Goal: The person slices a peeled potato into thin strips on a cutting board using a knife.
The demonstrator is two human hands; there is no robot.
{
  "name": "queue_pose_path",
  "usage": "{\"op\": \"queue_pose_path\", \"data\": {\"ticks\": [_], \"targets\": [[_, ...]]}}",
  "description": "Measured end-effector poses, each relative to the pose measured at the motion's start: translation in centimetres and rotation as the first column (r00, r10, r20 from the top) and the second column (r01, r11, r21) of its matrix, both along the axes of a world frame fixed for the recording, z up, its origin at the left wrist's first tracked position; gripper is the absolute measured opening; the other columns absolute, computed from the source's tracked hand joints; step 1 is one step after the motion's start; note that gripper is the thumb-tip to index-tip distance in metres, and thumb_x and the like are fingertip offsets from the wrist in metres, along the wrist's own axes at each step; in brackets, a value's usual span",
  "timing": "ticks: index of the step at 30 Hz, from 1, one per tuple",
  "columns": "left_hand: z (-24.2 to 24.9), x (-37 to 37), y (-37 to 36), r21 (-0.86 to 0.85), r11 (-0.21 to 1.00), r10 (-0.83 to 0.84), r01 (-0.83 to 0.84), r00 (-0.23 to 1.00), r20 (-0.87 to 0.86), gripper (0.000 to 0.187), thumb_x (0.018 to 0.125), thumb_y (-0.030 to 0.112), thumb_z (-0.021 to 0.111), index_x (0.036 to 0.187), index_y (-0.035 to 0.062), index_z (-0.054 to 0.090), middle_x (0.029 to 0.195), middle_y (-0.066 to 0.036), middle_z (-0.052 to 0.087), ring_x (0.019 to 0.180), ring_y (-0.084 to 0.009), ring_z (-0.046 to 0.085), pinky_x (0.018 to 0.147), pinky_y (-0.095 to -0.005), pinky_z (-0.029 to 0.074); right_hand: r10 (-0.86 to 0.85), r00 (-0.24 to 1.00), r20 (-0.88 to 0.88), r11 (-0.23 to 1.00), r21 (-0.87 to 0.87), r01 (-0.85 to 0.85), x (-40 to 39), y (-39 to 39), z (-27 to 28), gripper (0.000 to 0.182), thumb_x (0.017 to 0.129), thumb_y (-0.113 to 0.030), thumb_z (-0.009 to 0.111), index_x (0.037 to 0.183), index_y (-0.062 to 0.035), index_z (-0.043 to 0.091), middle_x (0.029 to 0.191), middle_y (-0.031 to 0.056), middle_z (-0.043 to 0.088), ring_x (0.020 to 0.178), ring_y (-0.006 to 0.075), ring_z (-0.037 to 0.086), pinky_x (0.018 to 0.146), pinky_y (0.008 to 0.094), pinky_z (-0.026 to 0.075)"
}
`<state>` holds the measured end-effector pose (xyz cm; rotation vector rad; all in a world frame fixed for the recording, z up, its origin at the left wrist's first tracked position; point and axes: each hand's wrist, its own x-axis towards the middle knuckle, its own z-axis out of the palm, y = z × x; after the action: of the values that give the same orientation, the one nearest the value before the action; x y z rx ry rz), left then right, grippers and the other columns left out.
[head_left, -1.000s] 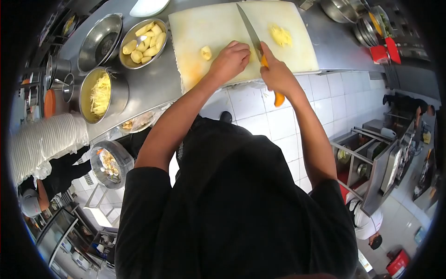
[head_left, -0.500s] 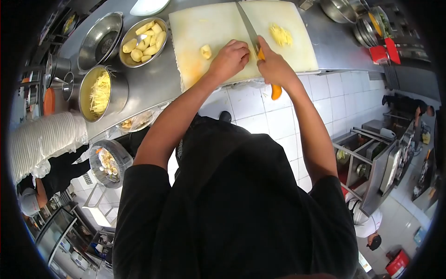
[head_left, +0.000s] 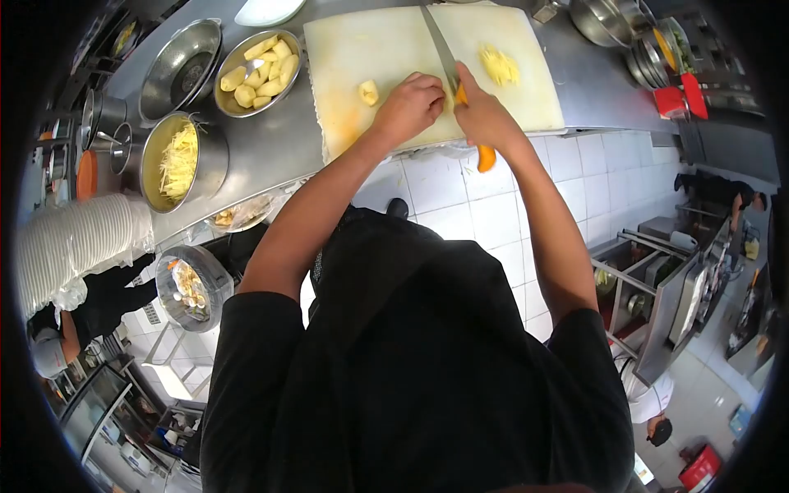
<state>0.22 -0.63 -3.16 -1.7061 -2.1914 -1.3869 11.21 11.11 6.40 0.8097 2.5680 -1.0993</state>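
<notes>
Right hand (head_left: 491, 119): grip closed round the orange handle of a large knife (head_left: 441, 48), forefinger laid forward by the heel of the blade, presumably to steer it. The blade points away from the body across a pale cutting board (head_left: 353, 49), tip near the far edge; the handle's butt sticks out past the near edge, which likely leaves the knuckles room.

Left hand (head_left: 413, 107): on the board just left of the blade, fingers bent and tips drawn in — a posture that would steady a piece and spare the fingertips. Whether anything is under it cannot be told; the hand hides the spot.

On the board: one peeled chunk (head_left: 368, 93), apparently potato, beyond the left wrist, within easy reach of that hand. A small heap of cut strips (head_left: 500, 66) lies right of the blade, so cut and uncut sit on opposite sides of the knife.

Left along the metal desk (head_left: 263, 148): a steel bowl (head_left: 223, 97) of peeled potatoes (head_left: 267, 72), nearest the board, probably for short reaches. Closer to the body, a deep pot (head_left: 212, 160) holds more strips (head_left: 179, 164) — walls high enough, I judge, to keep a loose pile together. A dark basin (head_left: 156, 99) stands beyond the pot.
</notes>
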Motion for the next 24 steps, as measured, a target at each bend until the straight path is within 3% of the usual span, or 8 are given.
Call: {"op": "queue_pose_path", "data": {"ticks": [1,4,7,11,15,18,21,24], "targets": [[0.0,0.1,0.0,0.003,1.000,0.000,0.000,1.000,0.002,0.008,0.079,0.004,0.067,0.086,-0.0003,0.069,0.098,-0.009,0.067,0.094,-0.0295,0.061,0.084,-0.0383,0.052,0.004,1.000,0.028,1.000,-0.003,-0.004,1.0,-0.5,0.6,0.077,0.086,-0.009,0.048,0.155,-0.0057,0.015,0.083,0.0316,0.065,0.076,0.0456,0.065,0.074,0.0511,0.051],[0.1,0.0,0.0,-0.001,1.000,0.003,-0.003,1.000,0.001,0.008,0.079,0.005,0.066,0.085,-0.0002,0.069,0.097,-0.009,0.067,0.095,-0.0296,0.061,0.084,-0.0382,0.052,0.057,0.998,-0.027,0.990,0.131,-0.053,4.6,-2.8,0.7,0.077,0.085,-0.005,0.049,0.154,-0.0039,0.015,0.082,0.0329,0.065,0.076,0.0486,0.064,0.074,0.0541,0.050],[0.2,0.0,0.1,-0.017,1.000,-0.009,0.009,1.000,-0.006,0.008,0.080,0.005,0.066,0.085,-0.0002,0.069,0.097,-0.009,0.067,0.094,-0.0298,0.061,0.084,-0.0384,0.052,0.112,0.957,-0.268,0.959,0.280,-0.034,4.8,-2.7,-3.6,0.074,0.087,-0.005,0.048,0.155,-0.0108,0.018,0.080,0.0316,0.064,0.060,0.0422,0.064,0.066,0.0499,0.051],[0.2,-0.1,-0.1,-0.044,0.999,-0.027,0.026,0.999,-0.020,0.008,0.081,0.005,0.065,0.086,-0.0003,0.069,0.097,-0.010,0.067,0.094,-0.0301,0.061,0.084,-0.0389,0.052,0.022,0.995,-0.094,0.990,0.140,-0.009,0.0,-0.3,-2.8,0.074,0.089,-0.008,0.045,0.156,-0.0124,0.016,0.082,0.0292,0.066,0.061,0.0394,0.065,0.067,0.0457,0.053],[-0.1,-0.3,0.0,-0.011,1.000,-0.019,0.019,0.999,-0.028,0.010,0.082,0.004,0.065,0.089,-0.0015,0.069,0.098,-0.010,0.067,0.094,-0.0303,0.061,0.085,-0.0392,0.052,0.029,0.994,-0.105,0.993,0.120,-0.016,-0.5,0.9,-1.8,0.073,0.089,-0.011,0.046,0.157,-0.0152,0.018,0.086,0.0221,0.068,0.056,0.0276,0.064,0.066,0.0401,0.055],[0.5,0.3,-0.4,0.048,0.998,0.043,-0.042,0.999,-0.032,0.012,0.082,0.002,0.065,0.092,-0.0034,0.069,0.101,-0.011,0.067,0.095,-0.0308,0.061,0.086,-0.0386,0.052,-0.036,0.999,0.005,0.999,0.000,0.036,1.0,-0.7,2.1,0.073,0.086,-0.013,0.047,0.154,-0.0091,0.023,0.084,0.0290,0.067,0.080,0.0437,0.065,0.078,0.0491,0.050],[1.0,0.6,-1.0,-0.023,0.997,0.077,-0.079,0.995,-0.060,0.018,0.079,-0.004,0.062,0.096,-0.0042,0.069,0.105,-0.012,0.066,0.099,-0.0312,0.060,0.088,-0.0382,0.051,0.028,1.000,-0.008,0.997,0.074,-0.027,3.0,-1.2,1.8,0.070,0.091,-0.008,0.046,0.156,-0.0158,0.022,0.089,0.0228,0.067,0.053,0.0243,0.061,0.065,0.0382,0.054],[1.1,0.3,-1.1,-0.086,0.996,-0.025,0.017,0.995,-0.100,0.027,0.075,-0.009,0.058,0.098,-0.0033,0.069,0.108,-0.012,0.065,0.103,-0.0307,0.059,0.090,-0.0376,0.051,0.026,1.000,0.016,0.994,0.103,-0.028,4.3,-2.4,2.6,0.069,0.092,-0.008,0.048,0.156,-0.0150,0.023,0.088,0.0253,0.066,0.061,0.0319,0.065,0.070,0.0434,0.052]]}}
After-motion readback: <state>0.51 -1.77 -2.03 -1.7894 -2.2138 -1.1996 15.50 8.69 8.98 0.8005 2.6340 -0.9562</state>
